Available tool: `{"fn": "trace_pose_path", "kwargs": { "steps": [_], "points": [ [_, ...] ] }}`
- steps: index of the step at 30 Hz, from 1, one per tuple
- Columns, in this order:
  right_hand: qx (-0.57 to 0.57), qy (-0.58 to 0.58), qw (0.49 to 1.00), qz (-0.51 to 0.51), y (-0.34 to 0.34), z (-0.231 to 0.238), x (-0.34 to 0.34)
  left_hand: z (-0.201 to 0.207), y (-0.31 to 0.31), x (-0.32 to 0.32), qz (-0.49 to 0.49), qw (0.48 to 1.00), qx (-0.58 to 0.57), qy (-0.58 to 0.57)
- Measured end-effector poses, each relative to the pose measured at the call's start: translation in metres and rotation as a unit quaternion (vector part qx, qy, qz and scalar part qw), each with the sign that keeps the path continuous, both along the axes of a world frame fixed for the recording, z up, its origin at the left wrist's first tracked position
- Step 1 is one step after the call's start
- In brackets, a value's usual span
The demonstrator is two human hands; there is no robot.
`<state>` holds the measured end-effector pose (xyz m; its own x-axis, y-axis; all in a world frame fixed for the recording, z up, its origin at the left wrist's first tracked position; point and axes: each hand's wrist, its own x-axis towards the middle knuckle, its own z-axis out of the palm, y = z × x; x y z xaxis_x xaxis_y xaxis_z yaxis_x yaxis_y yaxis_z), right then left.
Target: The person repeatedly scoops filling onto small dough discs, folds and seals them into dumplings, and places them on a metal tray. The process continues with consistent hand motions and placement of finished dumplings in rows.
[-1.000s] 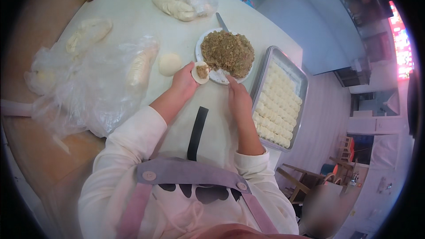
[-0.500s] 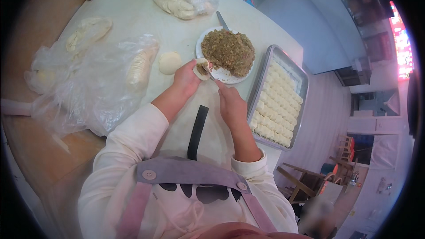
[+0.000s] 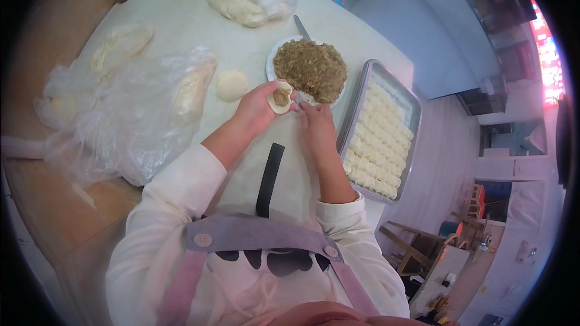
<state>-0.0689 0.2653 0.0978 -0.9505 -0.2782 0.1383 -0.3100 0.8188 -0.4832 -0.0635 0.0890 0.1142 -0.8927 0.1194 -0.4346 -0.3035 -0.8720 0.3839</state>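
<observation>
Cupped in the left hand [image 3: 257,108], a small round dough wrapper [image 3: 280,98] with a lump of brown filling [image 3: 282,95] at its centre, fingers curled under its edge; beside it, touching from the right, the right hand [image 3: 315,125], fingertips closed at the wrapper's rim, what they pinch too small to tell; just beyond the grip, a white plate [image 3: 271,67] heaped with minced filling [image 3: 310,70], a utensil handle [image 3: 301,27] poking out behind; right of the grip, a metal tray [image 3: 413,110] filled with rows of finished pieces; left of it, a loose dough ball [image 3: 231,85] and crumpled plastic bags [image 3: 127,115]. Likely risks: filling squeezed onto the rim, spoiling the seal; thin dough torn by a hard pinch; wrapper slipping from a slack palm.
</observation>
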Motion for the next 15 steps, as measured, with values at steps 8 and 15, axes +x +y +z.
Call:
{"fn": "trace_pose_path", "kwargs": {
  "steps": [8,15],
  "points": [
    [-0.157,0.255,0.93,0.215,-0.008,0.047,0.016,0.023,-0.002,0.024,-0.087,0.988,-0.002,0.13],
    [-0.23,0.204,0.947,0.09,-0.023,0.096,0.039,0.07,0.017,0.068,-0.064,0.985,-0.019,0.16]
  ]
}}
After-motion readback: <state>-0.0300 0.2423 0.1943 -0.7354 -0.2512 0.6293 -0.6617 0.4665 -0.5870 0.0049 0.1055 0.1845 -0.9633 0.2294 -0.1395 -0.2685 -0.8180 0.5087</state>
